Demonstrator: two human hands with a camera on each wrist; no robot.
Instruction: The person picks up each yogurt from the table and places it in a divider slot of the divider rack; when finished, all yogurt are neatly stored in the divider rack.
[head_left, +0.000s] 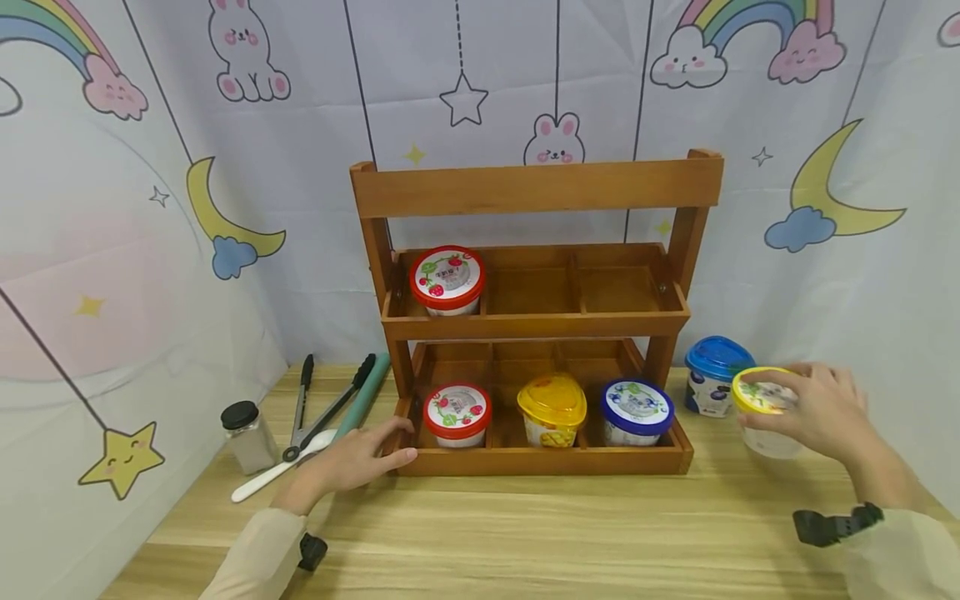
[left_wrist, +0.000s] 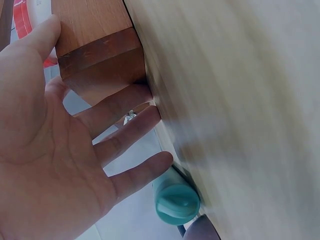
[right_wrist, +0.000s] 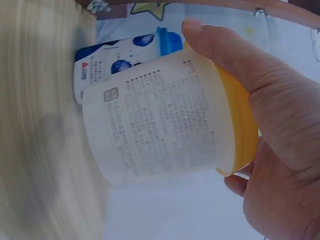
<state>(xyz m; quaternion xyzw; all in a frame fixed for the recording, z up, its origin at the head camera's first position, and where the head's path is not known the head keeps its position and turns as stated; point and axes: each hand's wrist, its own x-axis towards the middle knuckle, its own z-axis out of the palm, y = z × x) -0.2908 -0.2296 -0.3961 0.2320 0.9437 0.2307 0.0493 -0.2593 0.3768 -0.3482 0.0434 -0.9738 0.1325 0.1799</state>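
Observation:
My right hand grips a white tub with a yellow lid, thumb and fingers round the lid. In the right wrist view the tub shows printed text on its side, and its base is at or near the tabletop; whether it touches is unclear. Just behind it stands a blue-lidded tub with blueberry pictures. My left hand rests at the front left corner of a two-tier wooden rack. Its thumb touches the rack, while the other fingers extend fairly straight beside it.
The lower tier holds a red-lidded tub, a yellow-lidded tub and a blue-lidded tub. Another red-lidded tub sits upper left. Left of the rack lie tongs, a white spoon, a green rod and a black-capped jar.

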